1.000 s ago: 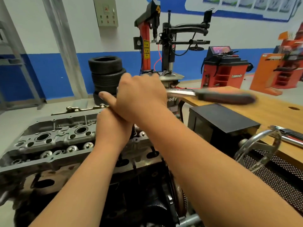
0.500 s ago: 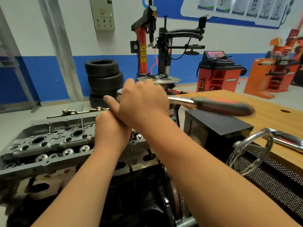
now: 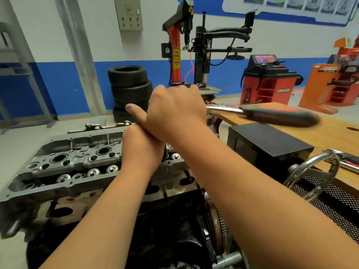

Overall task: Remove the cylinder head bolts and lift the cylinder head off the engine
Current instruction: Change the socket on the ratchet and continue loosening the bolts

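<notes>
Engine low and centre on its stand, dark, with flywheel teeth showing at the right end. Topped by the grey cylinder head, seated flat on the block, open side up, with round wells and shiny valve caps exposed along the left half. Wooden bench just to the right, bearing a black box near the engine and a few chrome tools at the far right edge. Well apart, along the back wall: tyre changer, stack of tyres, red wheel balancer.

Two bare forearms reaching in from the lower edge, meeting above the right half of the cylinder head. Ratchet wrench jutting out level to the right from under the upper hand, over the bench corner: chrome shank, then black-and-red grip, blurred.

Hands stacked one on the other. Right hand on top, palm down, wrist bent, fingers curled over the far side of the wrench's head and covering it. Thumb stretched out to the left, touching nothing. Left hand directly beneath, back toward the camera, closed in a fist round the upright extension shaft, seen only as a dark stub just under the hand, pointing down into the cylinder head. Left fingers themselves out of sight on the far side.
</notes>
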